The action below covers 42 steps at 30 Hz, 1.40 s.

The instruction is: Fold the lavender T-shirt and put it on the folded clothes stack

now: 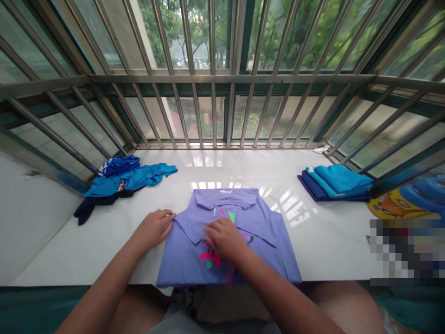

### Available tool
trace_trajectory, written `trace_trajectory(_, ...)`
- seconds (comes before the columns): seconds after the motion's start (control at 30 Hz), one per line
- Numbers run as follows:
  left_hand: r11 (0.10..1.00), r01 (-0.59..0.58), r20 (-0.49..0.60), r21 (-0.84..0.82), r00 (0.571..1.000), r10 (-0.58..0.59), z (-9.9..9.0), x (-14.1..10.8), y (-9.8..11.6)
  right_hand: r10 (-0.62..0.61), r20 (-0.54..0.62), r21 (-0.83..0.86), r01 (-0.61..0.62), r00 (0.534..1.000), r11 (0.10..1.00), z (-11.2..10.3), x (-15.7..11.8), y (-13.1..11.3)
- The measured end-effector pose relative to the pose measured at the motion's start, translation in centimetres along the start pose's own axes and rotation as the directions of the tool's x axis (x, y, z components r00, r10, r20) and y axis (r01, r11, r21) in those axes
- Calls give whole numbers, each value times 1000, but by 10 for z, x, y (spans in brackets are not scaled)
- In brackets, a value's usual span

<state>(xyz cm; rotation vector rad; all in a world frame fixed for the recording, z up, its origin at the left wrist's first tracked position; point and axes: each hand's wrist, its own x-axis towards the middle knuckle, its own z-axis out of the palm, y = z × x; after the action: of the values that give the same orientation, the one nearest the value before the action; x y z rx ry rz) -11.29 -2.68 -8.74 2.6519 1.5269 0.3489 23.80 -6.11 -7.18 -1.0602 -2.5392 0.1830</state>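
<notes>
The lilac shirt [274, 264] lay spread on the white counter [333, 250], midway along the front edge, its nearest end reaching that edge. It looked only partly folded: a sleeve flap on the left [187, 227] and another on the right [257, 232] were turned inward across the bright print, while the body spread wide below them, with no crosswise fold to be seen in it. The left hand [156, 226] was at the shirt's left shoulder edge, fingers close together and touching the cloth; whether they pinched it could not be told. The right hand [222, 239] was over the middle of the print, its fingers loosely bent and narrow, just beside the left flap; whether it gripped any fabric was likewise unclear. Towards the back left corner lay a crumpled heap of blue and dark clothes [139, 178], apparently unfolded. Near the right edge, towards the back, sat a neat stack of folded clothes [340, 178], seemingly finished, with a yellow and blue container [403, 199] just beside it.
</notes>
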Motion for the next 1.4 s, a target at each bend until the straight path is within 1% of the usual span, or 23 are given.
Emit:
trace_trajectory(0.07,993,102,-7,-56,995,-103,-7,17,3,185,1,-39,-185,983,982,-29,3,41)
trace_trajectory(0.1,983,160,-7,-87,987,-161,-11,31,4,288,38,-87,-284,957,955,-44,6,64)
trace_trajectory(0.13,969,220,-1,-110,975,-221,-14,48,6,401,80,-152,-387,912,910,-58,9,88)
trace_trajectory(0.17,955,269,22,-124,963,-268,-16,67,8,508,112,-219,-477,854,851,-70,13,111)
trace_trajectory(0.23,940,316,105,-132,947,-304,-18,107,12,593,142,-267,-546,793,794,-87,22,152)
trace_trajectory(0.27,938,318,138,-135,944,-300,-17,127,14,611,165,-276,-559,774,782,-92,25,168)
trace_trajectory(0.33,942,307,199,-138,940,-278,-12,162,17,621,229,-279,-560,750,780,-96,31,190)
trace_trajectory(0.4,947,291,265,-133,932,-249,-6,189,18,631,296,-280,-567,717,775,-94,36,203)
trace_trajectory(0.47,954,276,330,-120,917,-224,-1,206,17,647,349,-283,-582,678,762,-89,40,209)
trace_trajectory(0.53,959,265,385,-103,900,-207,1,217,15,657,396,-284,-595,641,752,-84,45,213)
trace_trajectory(0.6,962,258,424,-91,884,-197,0,223,12,658,432,-280,-601,617,748,-82,50,215)
trace_trajectory(0.63,963,256,434,-88,880,-194,-1,226,11,658,437,-277,-604,613,747,-82,52,216)
trace_trajectory(0.7,963,257,425,-87,883,-198,-6,229,10,663,416,-270,-612,623,744,-86,56,218)
trace_trajectory(0.8,960,263,356,-99,910,-213,-17,231,10,671,317,-255,-621,671,741,-101,59,217)
trace_trajectory(0.9,957,259,247,-127,943,-223,-32,221,14,660,190,-240,-618,727,749,-123,56,204)
trace_trajectory(0.97,958,249,170,-142,960,-224,-42,202,19,641,118,-235,-606,759,760,-138,45,186)
trace_trajectory(1.03,960,227,92,-167,973,-214,-49,170,28,606,45,-227,-582,794,781,-149,24,163)
trace_trajectory(1.1,958,176,-2,-226,983,-181,-50,127,41,554,-27,-215,-546,832,810,-152,-8,135)
trace_trajectory(1.17,951,100,-80,-294,988,-129,-42,76,56,490,-66,-210,-493,869,845,-144,-49,107)
trace_trajectory(1.2,950,74,-112,-304,987,-113,-34,51,63,449,-67,-211,-453,891,866,-135,-71,93)
trace_trajectory(1.27,955,75,-116,-288,987,-112,-13,5,78,373,-48,-225,-374,927,900,-111,-113,69)
trace_trajectory(1.33,966,85,-94,-243,989,-111,11,-31,89,324,-5,-247,-315,946,916,-83,-149,50)
trace_trajectory(1.4,977,73,-95,-200,991,-93,30,-55,96,284,37,-259,-266,958,929,-59,-173,37)
